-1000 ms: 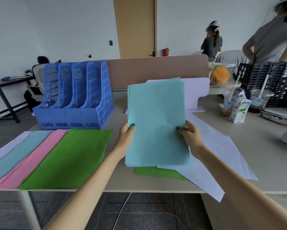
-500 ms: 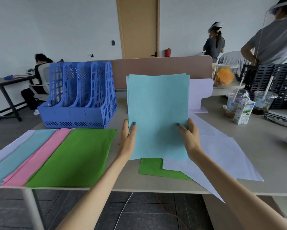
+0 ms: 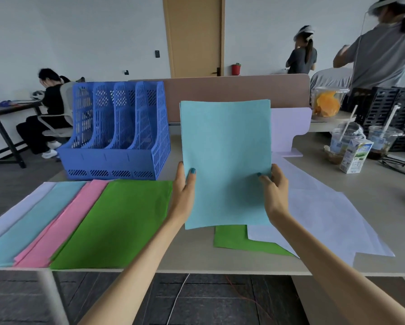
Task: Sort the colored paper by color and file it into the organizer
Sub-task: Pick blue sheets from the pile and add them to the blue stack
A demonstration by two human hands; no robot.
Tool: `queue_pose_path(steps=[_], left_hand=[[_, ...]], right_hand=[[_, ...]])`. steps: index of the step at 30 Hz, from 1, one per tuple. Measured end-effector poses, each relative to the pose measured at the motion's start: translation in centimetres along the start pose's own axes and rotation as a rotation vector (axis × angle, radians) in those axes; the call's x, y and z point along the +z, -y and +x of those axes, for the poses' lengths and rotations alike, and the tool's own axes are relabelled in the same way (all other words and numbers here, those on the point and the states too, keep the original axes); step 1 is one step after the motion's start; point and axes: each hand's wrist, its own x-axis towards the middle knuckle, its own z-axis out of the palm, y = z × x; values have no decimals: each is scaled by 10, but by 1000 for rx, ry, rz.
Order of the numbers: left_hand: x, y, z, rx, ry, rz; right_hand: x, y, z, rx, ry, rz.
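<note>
Colored paper lay in several places on the desk (image 3: 372,181), and one light-blue stack (image 3: 225,160) was held upright over the middle of the near edge. The left hand (image 3: 185,193) pinched the stack's left edge, thumb on the front and fingers hidden behind. The right hand (image 3: 275,193) pinched the right edge in the same way. Whether the stack's lower edge touched the desk could not be told.

Four overlapping piles fanned along the near edge toward the left near corner: a green pile (image 3: 117,221) nearest the left hand, then a pink pile (image 3: 65,221), a light-blue pile (image 3: 30,221) and a pale pile (image 3: 18,207) at the far left. Just behind them, toward the desk's left edge, stood the blue organizer (image 3: 117,130) with four upright slots.

Below the held stack a green sheet (image 3: 234,241) lay flat near the near edge, partly covered by loose white sheets (image 3: 325,219) that spread toward the right. A lavender stand (image 3: 289,127) stood behind the stack by the brown partition (image 3: 220,90) at the far edge. Toward the right far corner were a milk carton (image 3: 356,157) and two plastic cups (image 3: 343,139) with straws.
</note>
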Motion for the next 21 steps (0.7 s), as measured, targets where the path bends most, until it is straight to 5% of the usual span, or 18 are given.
queue_pose_path(steps=[9,21], left_hand=[[-94,-7,9,31,18,60],[-267,2,-42,-622,160,-365]], right_hand=[[65,8,-29,58,135,83],[191,0,-114,243,212,228]])
